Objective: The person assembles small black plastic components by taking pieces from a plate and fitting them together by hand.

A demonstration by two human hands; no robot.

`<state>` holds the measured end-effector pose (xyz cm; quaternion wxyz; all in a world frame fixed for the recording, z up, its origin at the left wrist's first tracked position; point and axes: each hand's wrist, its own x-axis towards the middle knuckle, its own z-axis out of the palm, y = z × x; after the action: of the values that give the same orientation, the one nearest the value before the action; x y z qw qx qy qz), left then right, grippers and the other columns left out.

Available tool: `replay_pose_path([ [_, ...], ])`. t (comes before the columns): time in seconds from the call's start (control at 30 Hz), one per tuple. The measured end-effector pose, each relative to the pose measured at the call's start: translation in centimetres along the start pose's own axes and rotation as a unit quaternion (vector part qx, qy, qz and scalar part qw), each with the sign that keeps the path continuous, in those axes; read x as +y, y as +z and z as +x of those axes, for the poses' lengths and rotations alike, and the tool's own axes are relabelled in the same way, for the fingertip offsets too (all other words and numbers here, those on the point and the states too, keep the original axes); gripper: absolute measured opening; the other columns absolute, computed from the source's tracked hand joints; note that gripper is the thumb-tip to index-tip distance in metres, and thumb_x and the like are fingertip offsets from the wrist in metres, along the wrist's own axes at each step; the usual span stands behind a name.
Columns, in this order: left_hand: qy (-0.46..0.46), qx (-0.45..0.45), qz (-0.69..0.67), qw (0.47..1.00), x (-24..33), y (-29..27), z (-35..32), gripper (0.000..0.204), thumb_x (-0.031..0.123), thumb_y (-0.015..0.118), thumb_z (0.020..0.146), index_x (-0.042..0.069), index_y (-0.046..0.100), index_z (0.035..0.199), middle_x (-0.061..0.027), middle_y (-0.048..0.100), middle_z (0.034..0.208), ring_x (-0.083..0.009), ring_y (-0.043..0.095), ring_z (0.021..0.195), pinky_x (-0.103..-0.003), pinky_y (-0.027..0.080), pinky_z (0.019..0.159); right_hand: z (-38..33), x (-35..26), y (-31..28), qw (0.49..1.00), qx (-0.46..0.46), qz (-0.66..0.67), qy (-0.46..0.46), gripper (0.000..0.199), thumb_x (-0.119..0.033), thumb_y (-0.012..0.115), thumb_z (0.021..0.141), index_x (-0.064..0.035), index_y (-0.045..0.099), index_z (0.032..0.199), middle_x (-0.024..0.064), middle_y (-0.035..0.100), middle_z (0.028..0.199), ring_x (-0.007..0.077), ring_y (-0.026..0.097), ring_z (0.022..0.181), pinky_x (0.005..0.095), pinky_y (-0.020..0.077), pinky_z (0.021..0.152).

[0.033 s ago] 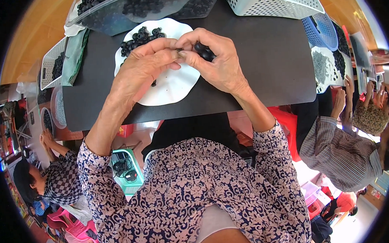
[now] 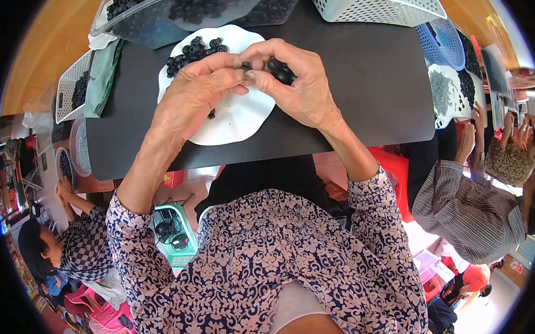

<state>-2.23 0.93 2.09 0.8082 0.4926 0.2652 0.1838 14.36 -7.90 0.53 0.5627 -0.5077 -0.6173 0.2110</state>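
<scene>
Meeting fingertip to fingertip over the white plate [image 2: 236, 118] on the dark worktop [image 2: 359, 81], left hand [image 2: 197, 93] and right hand [image 2: 297, 86] both pinching closed on one small black part [image 2: 247, 66] between them. Lying just right of that pinch, a larger black piece [image 2: 280, 70] being gripped in the right fingers [image 2: 269, 52], long axis running left-far to right-near. Sitting far-left on the plate, a pile of black rings [image 2: 193, 50], nearer the left hand.
</scene>
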Motion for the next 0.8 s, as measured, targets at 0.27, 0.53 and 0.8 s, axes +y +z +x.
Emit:
replay_pose_path([
  [0.27, -0.007, 0.011, 0.029, 0.999, -0.3, -0.6, 0.0, 0.015, 0.013, 0.063, 0.089, 0.001, 0.066, 0.097, -0.0051, 0.065, 0.087, -0.0112, 0.059, 0.079, -0.025, 0.046, 0.080, -0.2, 0.0, 0.4, 0.998, -0.009, -0.058, -0.015, 0.026, -0.002, 0.074, 0.073, -0.0034, 0.068, 0.099, 0.0020, 0.059, 0.077, 0.0094, 0.053, 0.063, 0.0241, 0.0456, 0.058],
  [0.53, 0.192, 0.025, 0.235, 0.953, -0.1, 0.2, 0.8, 0.048, 0.042, 0.045, 0.097, -0.001, 0.059, 0.112, -0.0081, 0.061, 0.097, -0.0140, 0.057, 0.089, -0.028, 0.043, 0.084, -0.2, -0.2, 0.9, 0.996, 0.008, -0.071, -0.051, 0.024, -0.003, 0.077, 0.069, -0.0031, 0.067, 0.091, 0.0030, 0.060, 0.077, 0.0087, 0.053, 0.056, 0.0232, 0.0433, 0.052],
  [0.8, 0.210, -0.064, 0.236, 0.947, -0.9, 2.7, 2.0, 0.058, 0.050, 0.035, 0.098, 0.004, 0.048, 0.131, -0.0148, 0.058, 0.115, -0.0230, 0.053, 0.108, -0.032, 0.038, 0.098, -0.3, -0.2, 0.4, 0.990, 0.042, -0.119, -0.069, 0.024, -0.003, 0.076, 0.070, -0.0002, 0.064, 0.091, 0.0089, 0.064, 0.082, 0.0171, 0.061, 0.065, 0.0279, 0.0501, 0.058],
])
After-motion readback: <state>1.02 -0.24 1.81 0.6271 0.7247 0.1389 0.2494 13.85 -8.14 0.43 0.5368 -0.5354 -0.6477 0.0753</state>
